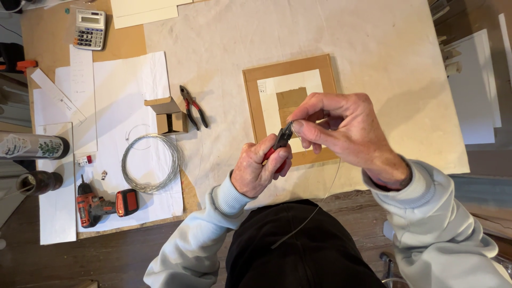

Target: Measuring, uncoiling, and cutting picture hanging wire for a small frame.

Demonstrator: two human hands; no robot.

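While left hand [260, 169] grips pliers [279, 141], right hand [341, 129] pinching wire [314, 208]

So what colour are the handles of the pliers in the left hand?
Red, seen in the head view: the pliers in the left hand.

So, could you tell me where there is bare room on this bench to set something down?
The cloth lies bare above and right of the wooden frame, and between the frame and the spare pliers. The left side is crowded: wire coil, small box, drill, papers, calculator.
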